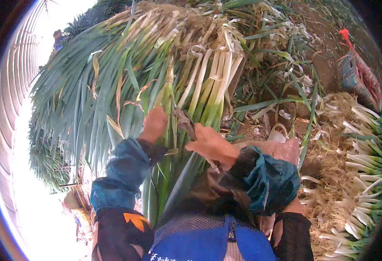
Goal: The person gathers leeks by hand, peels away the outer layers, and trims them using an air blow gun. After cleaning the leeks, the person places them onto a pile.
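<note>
Head view: my left hand (pixel 155 124) wraps shut around scallions (pixel 167 174) that run from it down to my lap, steadying them. My right hand (pixel 210 143), just beside it, curls around a dark tool (pixel 185 122). A pile (pixel 156 52) lies beyond both hands.

Single view — head-mounted, looking forward and down, fisheye bending edges. Sitting close over left hand (pixel 154 124) and right hand (pixel 208 142), own chest (pixel 199 241) at bottom edge — green onion pile (pixel 112 69) filling frame just ahead.

Arched greenhouse wall (pixel 8 100), bare dirt floor (pixel 326 56), glaring daylight
</note>
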Tool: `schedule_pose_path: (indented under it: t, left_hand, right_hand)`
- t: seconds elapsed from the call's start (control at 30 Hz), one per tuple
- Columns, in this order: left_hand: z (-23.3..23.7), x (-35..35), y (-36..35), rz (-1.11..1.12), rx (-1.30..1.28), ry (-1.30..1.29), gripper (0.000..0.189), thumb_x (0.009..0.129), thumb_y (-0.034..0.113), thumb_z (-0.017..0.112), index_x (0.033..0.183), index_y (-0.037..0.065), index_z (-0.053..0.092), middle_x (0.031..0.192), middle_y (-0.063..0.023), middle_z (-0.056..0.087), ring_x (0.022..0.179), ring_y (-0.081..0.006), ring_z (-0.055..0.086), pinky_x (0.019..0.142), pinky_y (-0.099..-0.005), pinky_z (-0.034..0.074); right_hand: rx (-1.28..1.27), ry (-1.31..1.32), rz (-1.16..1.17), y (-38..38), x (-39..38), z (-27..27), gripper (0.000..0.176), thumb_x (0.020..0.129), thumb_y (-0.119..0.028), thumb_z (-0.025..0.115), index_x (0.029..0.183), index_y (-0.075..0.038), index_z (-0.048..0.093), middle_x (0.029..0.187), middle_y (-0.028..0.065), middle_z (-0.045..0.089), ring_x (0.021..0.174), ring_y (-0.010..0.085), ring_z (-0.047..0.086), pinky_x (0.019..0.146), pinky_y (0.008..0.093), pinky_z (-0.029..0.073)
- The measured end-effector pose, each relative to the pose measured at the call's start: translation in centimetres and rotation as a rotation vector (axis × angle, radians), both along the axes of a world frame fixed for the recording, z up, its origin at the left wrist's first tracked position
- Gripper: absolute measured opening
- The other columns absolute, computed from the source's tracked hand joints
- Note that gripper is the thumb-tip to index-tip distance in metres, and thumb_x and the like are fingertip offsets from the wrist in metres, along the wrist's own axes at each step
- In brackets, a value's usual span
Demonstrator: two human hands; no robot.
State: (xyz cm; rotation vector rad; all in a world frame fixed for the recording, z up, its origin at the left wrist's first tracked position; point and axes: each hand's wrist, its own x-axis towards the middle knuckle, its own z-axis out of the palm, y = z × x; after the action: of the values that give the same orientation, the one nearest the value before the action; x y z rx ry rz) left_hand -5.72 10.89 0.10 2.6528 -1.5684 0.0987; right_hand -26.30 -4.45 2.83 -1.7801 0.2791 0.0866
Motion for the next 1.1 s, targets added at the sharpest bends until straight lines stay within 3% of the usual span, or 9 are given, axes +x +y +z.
schedule_pose_path:
  t: [0.07,0.27,0.37,0.47,0.5,0.63,0.73,0.93,1.1]
  left_hand:
    - [-0.3,2.8,-0.3,-0.102,0.087,-0.007,0.019,0.077,0.015,0.056,0.087,0.000,0.054,0.085,-0.0210,0.056,0.081,-0.0413,0.055,0.067,-0.0494,0.044]
    - [-1.3,7.8,-3.5,0.138,0.380,0.132,0.024,0.077,0.024,0.058,0.083,0.001,0.062,0.087,-0.0175,0.058,0.081,-0.0359,0.055,0.071,-0.0469,0.044]
    - [-1.9,9.6,-2.3,-0.620,-0.093,0.078,0.031,0.074,0.029,0.058,0.079,-0.001,0.065,0.074,-0.0204,0.060,0.068,-0.0367,0.056,0.066,-0.0429,0.046]
    - [-3.3,8.5,-3.3,0.293,0.106,0.520,0.035,0.068,0.026,0.066,0.090,-0.001,0.065,0.074,-0.0167,0.061,0.068,-0.0311,0.057,0.068,-0.0408,0.046]
    - [-2.0,6.6,-3.7,0.389,-0.114,0.746,0.037,0.063,0.024,0.072,0.088,-0.001,0.065,0.073,-0.0158,0.062,0.069,-0.0293,0.058,0.069,-0.0404,0.047]
    - [-0.7,4.5,-4.1,0.372,0.070,0.198,0.042,0.064,0.024,0.070,0.096,-0.001,0.059,0.093,-0.0243,0.058,0.093,-0.0397,0.055,0.076,-0.0483,0.043]
    - [-0.7,3.2,-1.3,0.035,-0.193,0.135,0.045,0.065,0.024,0.069,0.102,0.001,0.054,0.097,-0.0237,0.056,0.093,-0.0399,0.054,0.075,-0.0495,0.043]
    - [1.2,-2.0,2.1,0.247,0.170,0.317,0.045,0.064,0.026,0.069,0.098,-0.001,0.056,0.094,-0.0226,0.057,0.090,-0.0382,0.056,0.076,-0.0451,0.045]
    - [3.8,-6.0,3.4,0.432,0.044,0.662,0.042,0.064,0.026,0.068,0.093,-0.005,0.060,0.081,-0.0216,0.062,0.078,-0.0320,0.062,0.068,-0.0389,0.048]
  right_hand:
    - [-0.033,-0.075,-0.007,0.3,-0.2,-0.9,0.041,0.073,-0.027,0.062,0.088,0.007,0.043,0.068,0.0239,0.051,0.066,0.0387,0.053,0.061,0.0435,0.041]
    - [-0.076,-0.005,-0.059,-1.0,-0.1,0.7,0.039,0.075,-0.028,0.058,0.084,0.008,0.046,0.066,0.0263,0.055,0.063,0.0422,0.056,0.057,0.0485,0.042]
    - [-0.038,0.084,0.001,-0.8,0.2,1.6,0.039,0.076,-0.025,0.060,0.087,0.007,0.042,0.067,0.0237,0.052,0.068,0.0404,0.055,0.063,0.0456,0.042]
    - [-0.155,-0.016,-0.041,0.5,0.4,0.7,0.037,0.075,-0.024,0.057,0.084,0.009,0.045,0.067,0.0272,0.057,0.067,0.0448,0.058,0.062,0.0503,0.045]
    - [-0.115,0.024,-0.009,0.2,0.4,1.3,0.036,0.075,-0.024,0.057,0.085,0.009,0.045,0.069,0.0274,0.058,0.070,0.0449,0.058,0.063,0.0501,0.045]
    - [-0.130,0.058,-0.009,0.2,0.6,1.1,0.041,0.076,-0.024,0.059,0.094,0.010,0.042,0.074,0.0291,0.058,0.073,0.0436,0.059,0.065,0.0473,0.047]
    - [-0.148,0.044,-0.082,-0.2,1.7,0.3,0.042,0.077,-0.024,0.059,0.096,0.009,0.041,0.073,0.0292,0.057,0.074,0.0432,0.059,0.065,0.0464,0.046]
    - [-0.157,-0.022,-0.133,-1.2,2.5,-0.5,0.040,0.075,-0.023,0.058,0.092,0.009,0.041,0.074,0.0286,0.057,0.076,0.0450,0.058,0.066,0.0477,0.047]
    - [-0.253,-0.023,-0.121,-0.6,2.6,-1.2,0.041,0.075,-0.022,0.057,0.093,0.010,0.040,0.071,0.0292,0.057,0.074,0.0454,0.057,0.066,0.0480,0.047]
